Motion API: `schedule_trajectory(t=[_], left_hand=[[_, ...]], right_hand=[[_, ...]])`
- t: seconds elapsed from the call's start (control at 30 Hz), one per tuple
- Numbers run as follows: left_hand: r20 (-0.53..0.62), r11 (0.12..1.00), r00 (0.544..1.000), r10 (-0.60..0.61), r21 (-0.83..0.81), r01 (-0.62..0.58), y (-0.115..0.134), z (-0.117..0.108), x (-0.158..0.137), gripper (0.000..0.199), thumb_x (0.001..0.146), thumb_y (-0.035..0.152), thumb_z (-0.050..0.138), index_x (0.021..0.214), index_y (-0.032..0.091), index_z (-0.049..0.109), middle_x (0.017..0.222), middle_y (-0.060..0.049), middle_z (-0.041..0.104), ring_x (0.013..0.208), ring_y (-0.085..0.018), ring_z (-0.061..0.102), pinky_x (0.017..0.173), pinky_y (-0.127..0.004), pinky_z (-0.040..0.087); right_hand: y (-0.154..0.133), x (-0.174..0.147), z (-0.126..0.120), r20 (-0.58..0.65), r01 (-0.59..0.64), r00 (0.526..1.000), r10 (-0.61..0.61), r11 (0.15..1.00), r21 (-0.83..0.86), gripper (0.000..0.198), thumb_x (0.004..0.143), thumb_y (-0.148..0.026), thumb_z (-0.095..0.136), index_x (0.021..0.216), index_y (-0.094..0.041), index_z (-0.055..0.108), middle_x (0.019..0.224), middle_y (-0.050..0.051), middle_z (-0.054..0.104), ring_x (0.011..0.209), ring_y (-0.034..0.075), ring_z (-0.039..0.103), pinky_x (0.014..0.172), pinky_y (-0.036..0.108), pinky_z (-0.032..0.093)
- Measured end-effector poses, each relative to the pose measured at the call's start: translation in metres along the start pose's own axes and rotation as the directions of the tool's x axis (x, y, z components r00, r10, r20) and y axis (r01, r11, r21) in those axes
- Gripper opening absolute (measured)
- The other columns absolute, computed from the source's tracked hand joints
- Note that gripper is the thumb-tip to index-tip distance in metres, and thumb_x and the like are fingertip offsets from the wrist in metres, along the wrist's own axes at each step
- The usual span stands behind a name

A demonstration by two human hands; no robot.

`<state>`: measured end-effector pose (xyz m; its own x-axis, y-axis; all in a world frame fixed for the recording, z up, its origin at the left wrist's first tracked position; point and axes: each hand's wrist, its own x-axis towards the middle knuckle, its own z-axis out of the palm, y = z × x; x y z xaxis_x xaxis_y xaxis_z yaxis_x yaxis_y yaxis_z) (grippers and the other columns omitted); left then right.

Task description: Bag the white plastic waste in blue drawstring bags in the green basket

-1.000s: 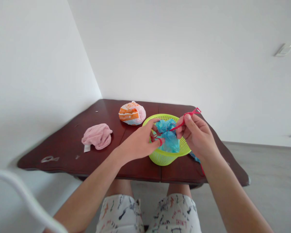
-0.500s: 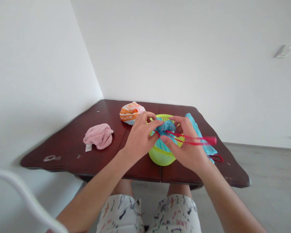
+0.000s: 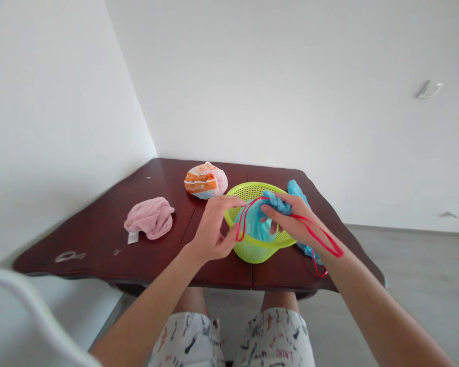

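A blue drawstring plastic bag sits in a yellow-green plastic basket, its neck bunched up. My right hand is closed around that gathered neck. Red drawstring loops come out on both sides of it: one lies over my right wrist, the other hangs toward my left hand. That left hand is at the basket's left rim, thumb and fingers apart, with the red loop beside the thumb tip. What fills the bag, if anything, cannot be made out.
Behind the basket lies an orange-and-white plastic packet. A crumpled pink cloth with a white tag rests to the left. Another blue bag with a red cord is partly hidden by my right arm. The dark wooden table meets white walls.
My left hand has come off the bag's neck and drawn back left, its fingers spreading. My right hand now grips the neck alone, and one red loop has swung to the left.
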<state>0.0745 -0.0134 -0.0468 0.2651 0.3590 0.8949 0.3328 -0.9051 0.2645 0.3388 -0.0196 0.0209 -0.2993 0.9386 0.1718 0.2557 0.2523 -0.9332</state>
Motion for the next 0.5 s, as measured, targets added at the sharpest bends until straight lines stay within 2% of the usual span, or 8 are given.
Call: schedule_trajectory(t=[0.1, 0.2, 0.27, 0.37, 0.43, 0.5], left_hand=[[-0.194, 0.986, 0.969, -0.15, -0.097, 0.134, -0.045, 0.002, -0.032, 0.034, 0.113, 0.037, 0.069, 0.145, 0.026, 0.068, 0.136, -0.013, 0.076, 0.121, -0.031, 0.073, 0.111, -0.052, 0.061], [-0.224, 0.907, 0.883, -0.413, -0.186, 0.377, -0.086, 0.012, -0.061, 0.029, 0.116, 0.047, 0.065, 0.136, 0.026, 0.068, 0.13, -0.011, 0.074, 0.112, -0.027, 0.072, 0.106, -0.046, 0.061], [-0.192, 0.847, 0.828, -0.527, -0.2, 0.493, -0.105, 0.02, -0.078, 0.028, 0.118, 0.049, 0.061, 0.132, 0.025, 0.068, 0.127, -0.011, 0.074, 0.111, -0.026, 0.071, 0.106, -0.045, 0.06], [-0.129, 0.798, 0.792, -0.597, -0.193, 0.571, -0.118, 0.031, -0.099, 0.025, 0.12, 0.044, 0.058, 0.132, 0.024, 0.068, 0.125, -0.011, 0.075, 0.112, -0.026, 0.072, 0.106, -0.043, 0.059], [-0.086, 0.768, 0.768, -0.635, -0.184, 0.614, -0.122, 0.037, -0.111, 0.023, 0.12, 0.041, 0.057, 0.131, 0.023, 0.068, 0.123, -0.011, 0.075, 0.111, -0.026, 0.072, 0.104, -0.043, 0.059], [-0.049, 0.739, 0.744, -0.667, -0.171, 0.651, -0.124, 0.042, -0.119, 0.022, 0.12, 0.039, 0.056, 0.13, 0.022, 0.068, 0.123, -0.011, 0.076, 0.11, -0.026, 0.073, 0.102, -0.042, 0.058]], right_hand=[[-0.01, 0.023, -0.027, -0.168, 0.097, 0.981, -0.101, 0.995, -0.029, 0.056, 0.095, -0.075, 0.092, 0.113, -0.025, 0.078, 0.104, 0.01, 0.088, 0.082, 0.026, 0.084, 0.063, 0.036, 0.068], [-0.03, 0.055, -0.052, -0.246, 0.272, 0.91, -0.334, 0.928, -0.256, 0.055, 0.1, -0.074, 0.089, 0.123, -0.025, 0.079, 0.112, 0.009, 0.087, 0.102, 0.03, 0.085, 0.083, 0.042, 0.073], [-0.047, 0.078, -0.066, -0.206, 0.378, 0.828, -0.522, 0.79, -0.482, 0.061, 0.103, -0.073, 0.086, 0.136, -0.023, 0.078, 0.121, 0.01, 0.085, 0.116, 0.034, 0.083, 0.098, 0.048, 0.073], [-0.07, 0.113, -0.083, -0.078, 0.442, 0.699, -0.711, 0.516, -0.734, 0.077, 0.109, -0.074, 0.078, 0.162, -0.019, 0.066, 0.156, 0.018, 0.076, 0.149, 0.042, 0.07, 0.126, 0.059, 0.06], [-0.08, 0.135, -0.094, -0.015, 0.43, 0.646, -0.764, 0.38, -0.819, 0.083, 0.114, -0.071, 0.071, 0.176, -0.018, 0.053, 0.177, 0.021, 0.061, 0.163, 0.04, 0.058, 0.14, 0.059, 0.045], [-0.082, 0.156, -0.104, 0.033, 0.398, 0.627, -0.778, 0.284, -0.872, 0.087, 0.119, -0.067, 0.065, 0.186, -0.017, 0.04, 0.187, 0.022, 0.051, 0.17, 0.037, 0.051, 0.146, 0.055, 0.033]])
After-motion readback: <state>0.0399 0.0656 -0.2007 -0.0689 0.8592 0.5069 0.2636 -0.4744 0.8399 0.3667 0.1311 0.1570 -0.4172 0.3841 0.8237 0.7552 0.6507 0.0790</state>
